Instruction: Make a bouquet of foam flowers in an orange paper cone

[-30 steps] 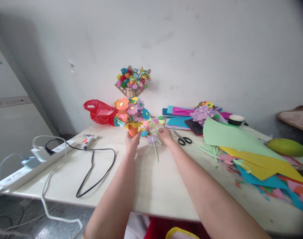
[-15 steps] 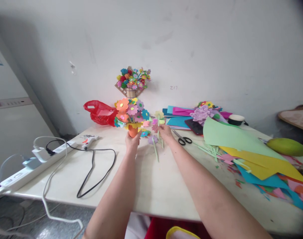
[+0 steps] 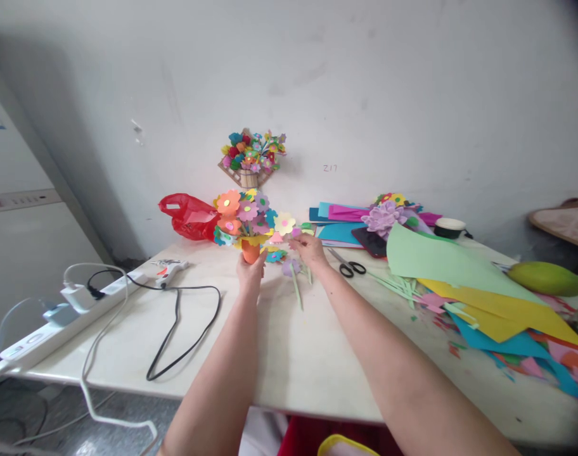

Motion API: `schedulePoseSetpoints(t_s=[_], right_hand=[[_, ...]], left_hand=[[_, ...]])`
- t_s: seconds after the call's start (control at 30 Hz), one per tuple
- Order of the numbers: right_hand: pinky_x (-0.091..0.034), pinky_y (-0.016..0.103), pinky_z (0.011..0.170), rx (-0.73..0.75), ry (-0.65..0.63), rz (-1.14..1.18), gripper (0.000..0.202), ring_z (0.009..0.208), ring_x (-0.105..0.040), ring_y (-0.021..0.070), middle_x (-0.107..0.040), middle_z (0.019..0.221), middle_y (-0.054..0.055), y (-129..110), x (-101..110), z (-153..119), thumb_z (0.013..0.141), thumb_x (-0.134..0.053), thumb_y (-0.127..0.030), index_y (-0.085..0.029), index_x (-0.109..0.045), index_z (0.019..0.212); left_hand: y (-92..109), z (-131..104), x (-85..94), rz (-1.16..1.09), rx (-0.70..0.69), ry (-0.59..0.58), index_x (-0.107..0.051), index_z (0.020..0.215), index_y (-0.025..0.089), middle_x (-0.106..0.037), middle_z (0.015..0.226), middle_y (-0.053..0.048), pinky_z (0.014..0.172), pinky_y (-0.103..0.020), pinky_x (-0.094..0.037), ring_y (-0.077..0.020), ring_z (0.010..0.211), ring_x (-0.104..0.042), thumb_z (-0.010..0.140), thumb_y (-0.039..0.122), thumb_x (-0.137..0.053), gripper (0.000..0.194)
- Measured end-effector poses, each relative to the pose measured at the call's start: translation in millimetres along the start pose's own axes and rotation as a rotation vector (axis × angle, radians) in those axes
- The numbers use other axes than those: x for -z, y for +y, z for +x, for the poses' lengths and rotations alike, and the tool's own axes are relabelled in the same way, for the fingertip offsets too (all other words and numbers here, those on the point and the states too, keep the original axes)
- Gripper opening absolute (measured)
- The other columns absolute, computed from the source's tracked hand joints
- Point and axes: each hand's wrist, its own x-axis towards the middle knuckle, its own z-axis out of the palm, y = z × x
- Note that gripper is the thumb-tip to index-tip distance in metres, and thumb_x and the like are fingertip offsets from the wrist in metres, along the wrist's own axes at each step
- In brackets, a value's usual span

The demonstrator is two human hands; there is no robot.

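My left hand (image 3: pixel 250 271) is wrapped around a small orange pot (image 3: pixel 251 252) with a yellow rim. Orange, pink, purple, blue and yellow paper flowers (image 3: pixel 247 211) stand upright in the pot. To its right, my right hand (image 3: pixel 310 249) is pinched on a pale yellow paper flower (image 3: pixel 284 223), whose face is turned toward me beside the bunch. That flower's stem is mostly hidden. Below the right hand a purple paper flower with a green stem (image 3: pixel 296 288) lies on the table, with a blue flower (image 3: pixel 276 256) close by.
Black-handled scissors (image 3: pixel 347 266) and green paper strips (image 3: pixel 398 286) lie to the right, near coloured sheets (image 3: pixel 441 259). On the left are a glue gun (image 3: pixel 171 273), its black cord (image 3: pixel 218 301) and a power strip (image 3: pixel 37 342). A red plastic bag (image 3: pixel 189 216) sits behind.
My right hand has shifted slightly left with the pale yellow flower, which has tipped from upright to facing me beside the bunch. The pot has moved a little left.
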Motion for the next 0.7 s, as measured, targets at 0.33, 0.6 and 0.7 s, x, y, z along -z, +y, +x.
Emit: schedulePoseSetpoints(t_s=[0.33, 0.6, 0.7], right_hand=[[-0.040, 0.023, 0.041, -0.101, 0.128, 0.305, 0.023, 0.037, -0.046, 0.0099, -0.054, 0.046, -0.006, -27, 6, 12, 0.069, -0.063, -0.042, -0.019, -0.061, 0.069], [-0.043, 0.020, 0.041, -0.034, 0.015, 0.523, 0.032, 0.044, -0.057, 0.0109, -0.063, 0.053, -0.002, -70, 0, 6, 0.061, -0.071, -0.048, -0.019, -0.060, 0.067], [-0.043, 0.020, 0.041, -0.036, 0.000, 0.509, 0.031, 0.050, -0.061, 0.0132, -0.066, 0.057, 0.000, -78, -3, 3, 0.061, -0.071, -0.047, -0.019, -0.061, 0.066]], left_hand=[[-2, 2, -0.2, 0.039, 0.003, 0.020, -0.047, 0.080, 0.019, -0.047, 0.047, 0.008, 0.034, -0.020, -0.028, -0.0065, 0.034, -0.037, 0.057, 0.043, -0.076, 0.044], [-5, 2, -2.4, 0.068, -0.003, -0.047, -0.049, 0.081, 0.019, -0.047, 0.047, 0.008, 0.033, -0.019, -0.026, -0.0062, 0.033, -0.037, 0.059, 0.042, -0.076, 0.042], [-8, 3, -3.0, 0.076, -0.002, -0.056, -0.049, 0.084, 0.019, -0.047, 0.047, 0.008, 0.033, -0.019, -0.026, -0.0054, 0.032, -0.035, 0.060, 0.043, -0.075, 0.043]])
